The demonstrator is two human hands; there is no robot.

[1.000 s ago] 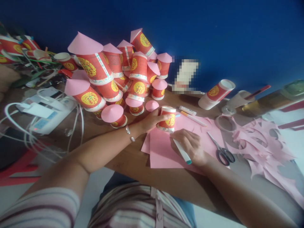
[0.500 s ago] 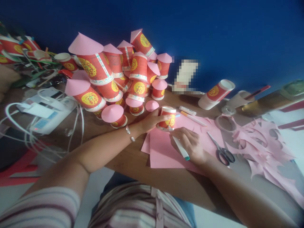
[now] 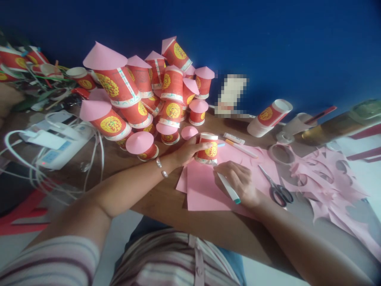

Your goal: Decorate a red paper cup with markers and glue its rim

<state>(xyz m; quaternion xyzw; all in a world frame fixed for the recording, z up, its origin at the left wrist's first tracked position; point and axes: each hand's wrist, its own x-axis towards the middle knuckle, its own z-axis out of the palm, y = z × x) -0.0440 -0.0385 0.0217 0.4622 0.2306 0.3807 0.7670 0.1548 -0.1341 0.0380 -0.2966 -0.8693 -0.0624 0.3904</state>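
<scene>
My left hand (image 3: 192, 149) is closed around a red paper cup (image 3: 210, 150) with a yellow emblem and a white band at its lower end. In my right hand (image 3: 239, 180) is a white marker pen (image 3: 228, 186) with a green end, its tip close to the cup's lower band. Whether the tip touches the cup I cannot tell. Beneath both hands lie pink paper sheets (image 3: 202, 194). Just behind my left hand stands a small pink paper cone (image 3: 189, 132). Black-handled scissors (image 3: 278, 192) rest on the paper to the right.
Several red cups with pink cone tops (image 3: 116, 87) are piled at the back left. A white power strip (image 3: 64, 145) with tangled cables sits left. Tape rolls (image 3: 281, 153) and pink paper scraps (image 3: 327, 178) lie right. Stacked cups (image 3: 269, 118) lean near the blue wall (image 3: 282, 47).
The marker and my right hand have drawn slightly away from the cup, and the cup is turned a little in my left hand. The whole view has shifted slightly.
</scene>
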